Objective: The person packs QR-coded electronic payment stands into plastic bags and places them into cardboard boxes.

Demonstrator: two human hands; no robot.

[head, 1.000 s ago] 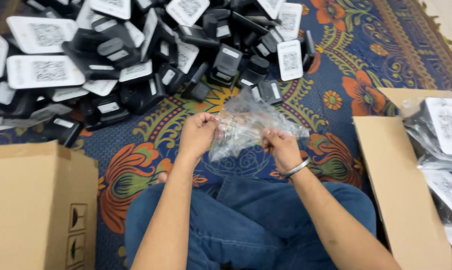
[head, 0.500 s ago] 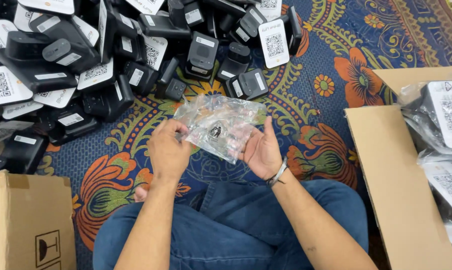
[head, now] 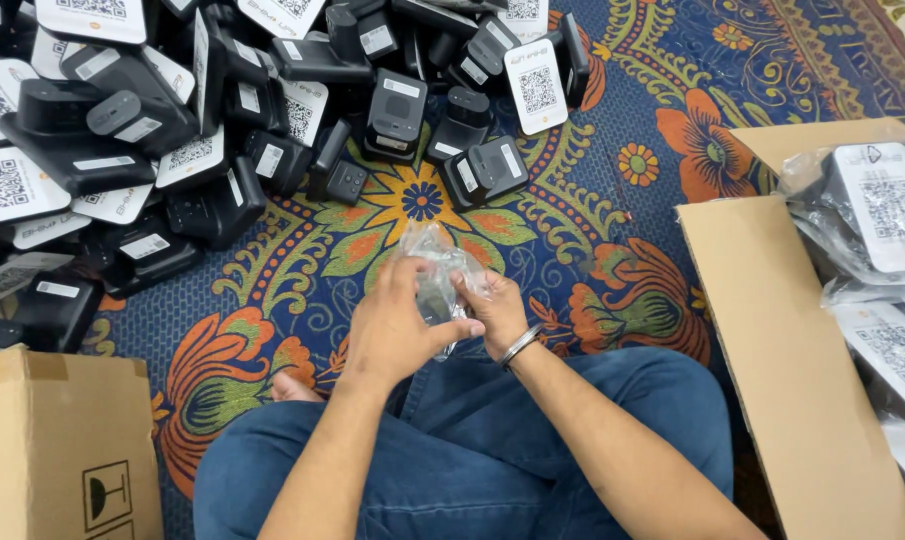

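Resting between both hands, crumpled clear plastic bag above lap.

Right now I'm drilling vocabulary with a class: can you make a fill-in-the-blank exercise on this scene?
1. Both hands hold a clear plastic ____.
2. The right hand wears a metal ____ at the wrist.
3. The black devices lie piled on a patterned ____.
4. The person's trousers are ____ in colour.

Missing words: bag; bracelet; carpet; blue.
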